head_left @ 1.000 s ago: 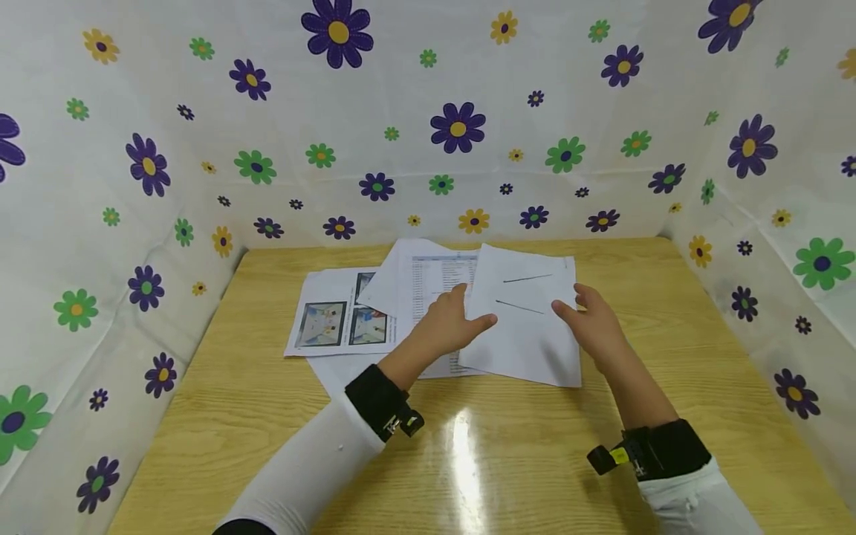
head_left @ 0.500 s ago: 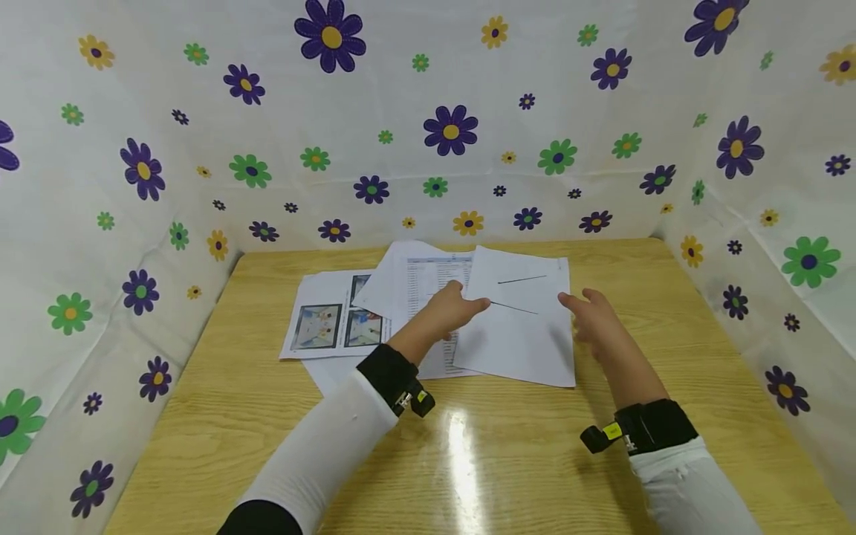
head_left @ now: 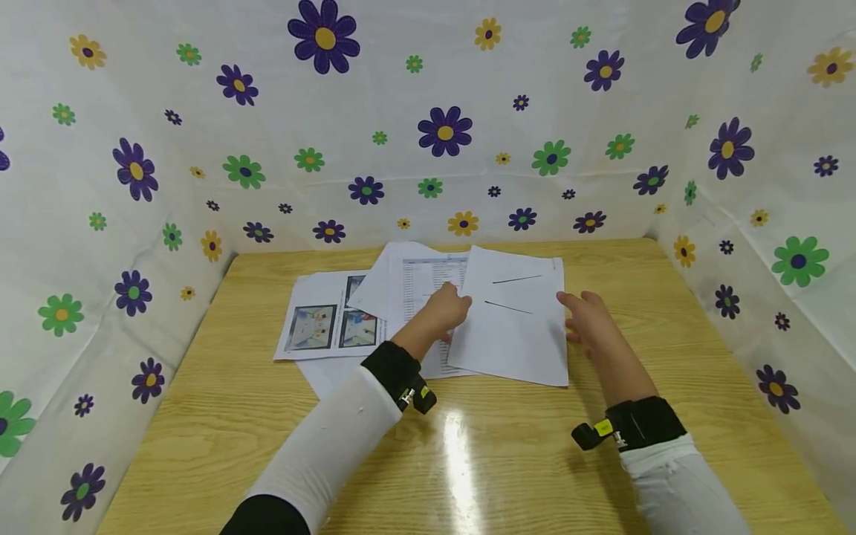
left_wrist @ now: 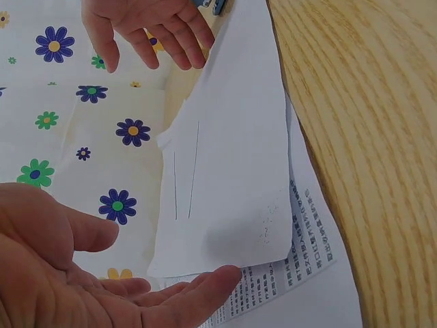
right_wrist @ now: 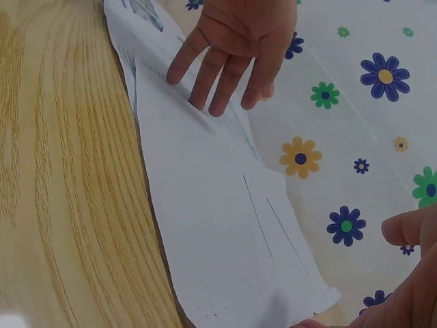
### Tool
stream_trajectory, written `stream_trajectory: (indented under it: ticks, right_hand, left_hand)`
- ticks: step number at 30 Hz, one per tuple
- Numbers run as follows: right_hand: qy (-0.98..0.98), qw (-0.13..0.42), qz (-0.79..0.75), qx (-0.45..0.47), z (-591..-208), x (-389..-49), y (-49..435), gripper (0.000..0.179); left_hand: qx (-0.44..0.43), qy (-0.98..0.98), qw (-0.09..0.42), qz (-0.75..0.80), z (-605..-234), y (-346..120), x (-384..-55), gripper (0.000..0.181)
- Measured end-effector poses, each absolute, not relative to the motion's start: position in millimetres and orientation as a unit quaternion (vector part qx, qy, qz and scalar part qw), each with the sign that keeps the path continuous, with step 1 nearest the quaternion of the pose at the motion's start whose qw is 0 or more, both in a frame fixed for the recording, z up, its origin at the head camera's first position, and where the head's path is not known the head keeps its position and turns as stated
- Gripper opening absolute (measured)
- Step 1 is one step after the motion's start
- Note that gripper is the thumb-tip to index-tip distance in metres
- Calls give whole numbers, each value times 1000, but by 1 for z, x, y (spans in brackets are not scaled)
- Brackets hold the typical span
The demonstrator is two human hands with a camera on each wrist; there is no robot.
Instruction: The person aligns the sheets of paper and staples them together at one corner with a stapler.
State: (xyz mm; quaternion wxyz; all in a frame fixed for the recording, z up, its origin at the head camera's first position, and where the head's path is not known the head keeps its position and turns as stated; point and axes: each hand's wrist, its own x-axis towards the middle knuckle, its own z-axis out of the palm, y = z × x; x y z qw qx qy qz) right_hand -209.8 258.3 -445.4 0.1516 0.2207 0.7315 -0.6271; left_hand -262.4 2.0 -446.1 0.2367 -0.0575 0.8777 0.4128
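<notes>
White, with two strokes (head_left: 517, 279) — lying as the topmost sheet (head_left: 510, 345) over the right part of a printout (head_left: 414, 290) on the table (head_left: 528, 461), right of a photo page (head_left: 321, 286). Framing the sheet between left hand (head_left: 441, 312) and right hand (head_left: 591, 323), probably keeping both side edges within reach. Angling forearms (head_left: 334, 438) inward, turning palms toward each other, extending fingers loosely and gripping nothing — perhaps just touching the edges, hard to tell from these angles.

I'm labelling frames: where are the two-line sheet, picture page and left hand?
Two-line sheet (head_left: 511, 330), head view: its blank middle.
Picture page (head_left: 317, 324), head view: its left picture.
Left hand (head_left: 441, 310), head view: its back.
</notes>
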Motion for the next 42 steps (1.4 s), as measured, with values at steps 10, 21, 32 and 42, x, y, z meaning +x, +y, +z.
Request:
stream_trajectory:
  ticks: [10, 21, 32, 42]
  right_hand:
    - [685, 133, -674, 243, -455, -217, 254, 89]
    - [737, 112, -623, 239, -465, -223, 249, 72]
    - [776, 44, -586, 230, -463, -219, 238, 44]
    - [787, 30, -580, 208, -457, -215, 237, 43]
  left_hand:
    - [-65, 888, 213, 401, -457, -2, -270, 59]
    - [-75, 885, 207, 410, -471, -9, -276, 43]
    - [-52, 882, 147, 444, -469, -19, -268, 38]
    - [-44, 853, 137, 502, -465, -33, -261, 25]
